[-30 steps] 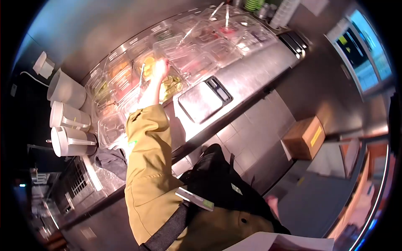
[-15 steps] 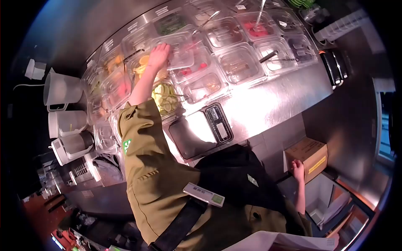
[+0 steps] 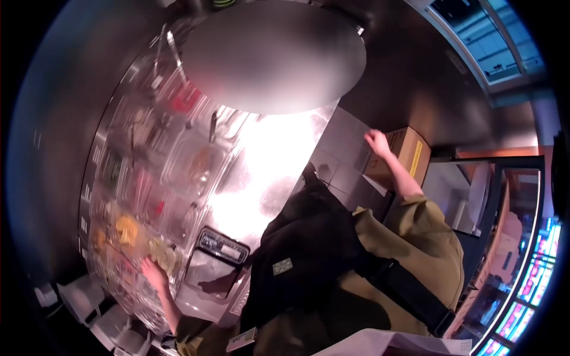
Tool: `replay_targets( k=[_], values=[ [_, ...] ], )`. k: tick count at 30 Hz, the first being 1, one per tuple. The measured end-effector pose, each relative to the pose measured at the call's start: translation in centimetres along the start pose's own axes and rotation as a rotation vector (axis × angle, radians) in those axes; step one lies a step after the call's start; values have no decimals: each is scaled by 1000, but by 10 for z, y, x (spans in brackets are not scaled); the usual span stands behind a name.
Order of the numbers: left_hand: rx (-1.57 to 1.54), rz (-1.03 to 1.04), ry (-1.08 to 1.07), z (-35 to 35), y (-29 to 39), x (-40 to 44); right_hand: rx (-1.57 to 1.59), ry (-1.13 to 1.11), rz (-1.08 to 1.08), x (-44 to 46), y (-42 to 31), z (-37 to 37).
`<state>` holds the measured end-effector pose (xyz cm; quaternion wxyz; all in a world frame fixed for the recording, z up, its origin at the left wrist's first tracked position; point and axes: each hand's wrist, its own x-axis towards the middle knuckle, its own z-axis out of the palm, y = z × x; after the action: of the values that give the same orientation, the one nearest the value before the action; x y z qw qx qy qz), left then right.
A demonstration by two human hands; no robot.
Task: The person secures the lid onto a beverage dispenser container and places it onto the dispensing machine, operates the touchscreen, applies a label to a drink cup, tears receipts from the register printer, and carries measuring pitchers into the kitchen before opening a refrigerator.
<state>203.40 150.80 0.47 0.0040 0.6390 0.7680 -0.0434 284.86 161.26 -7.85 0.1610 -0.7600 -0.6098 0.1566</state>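
Our left fingers [image 3: 147, 266] lie open beside the pale-green slices [image 3: 164, 253].
Right of them: scale [image 3: 215, 261], then the edge of the bench [image 3: 267, 157]; beyond, our curled right fingers [image 3: 371, 138] have open room near the carton [image 3: 407, 155].

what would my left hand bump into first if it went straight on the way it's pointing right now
Most likely the yellow food just ahead of your left hand, though depth is unclear and the hand might pass above it.

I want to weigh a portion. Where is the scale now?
In the head view, the scale lies on the counter, low and left of centre, between the food containers and the black apron, right of the left hand.
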Motion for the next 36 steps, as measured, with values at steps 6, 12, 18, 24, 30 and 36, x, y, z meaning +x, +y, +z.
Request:
replay_targets(
  k=[6,12,18,24,30,36],
  values=[
    [87,-246,-67,0,20,-6,85,406,-145,197,13,-65],
    [166,-646,267,-48,110,-56,85,435,-218,353,76,-96],
    [152,-661,134,-103,227,-135,111,329,-548,409,106,-82],
    [64,-983,-10,-148,269,-179,189,345,-714,417,110,-86],
    [-446,-1119,-18,-125,260,-249,119,316,-881,427,109,-89],
    [-1030,-1353,74,-101,292,-292,30,314,-906,425,106,-91]
  ],
)
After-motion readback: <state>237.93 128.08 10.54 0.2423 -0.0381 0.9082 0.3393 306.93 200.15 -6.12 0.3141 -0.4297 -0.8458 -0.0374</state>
